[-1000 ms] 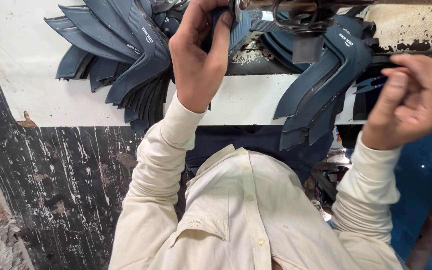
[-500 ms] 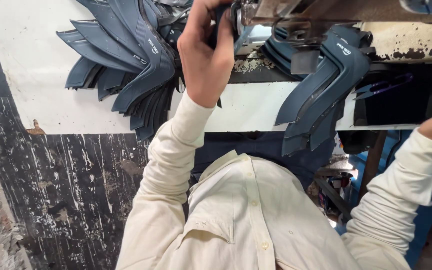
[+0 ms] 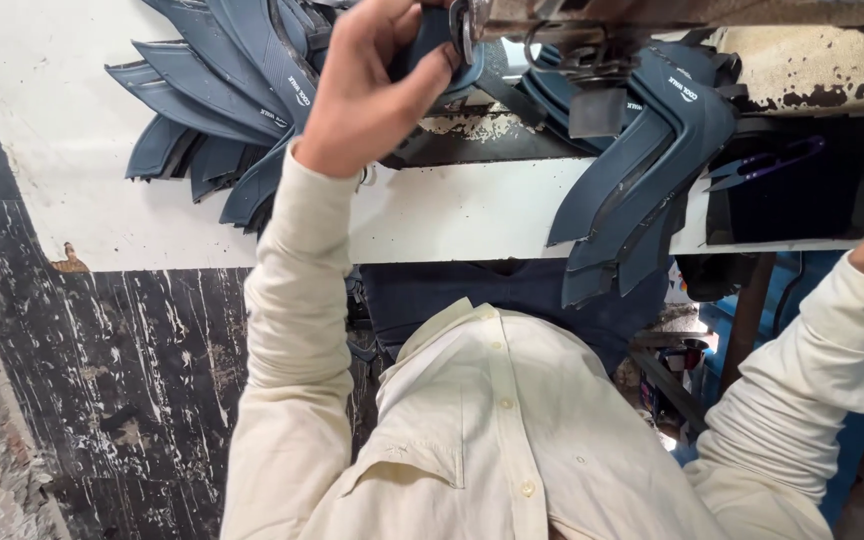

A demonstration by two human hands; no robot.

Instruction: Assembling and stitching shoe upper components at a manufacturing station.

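My left hand (image 3: 372,95) is raised at the top middle and pinches a dark blue leather piece (image 3: 430,45) against the head of a sewing machine (image 3: 592,30). A fan of similar dark blue shaped pieces (image 3: 222,90) lies to the left of that hand on the white table (image 3: 452,210). Another stack of blue pieces (image 3: 642,170) hangs over the table's front edge to the right. My right hand is out of view past the right edge; only its forearm and cream sleeve (image 3: 822,340) show.
Purple-handled scissors (image 3: 767,165) lie in a dark recess at the right of the table. A black-and-white scuffed floor (image 3: 102,400) fills the left. My cream shirt (image 3: 512,430) fills the lower middle, with machine frame parts (image 3: 682,370) below the table.
My right hand, raised near the right stack a second ago, has swung out to the right and left the view. My left hand stays on the piece at the machine.
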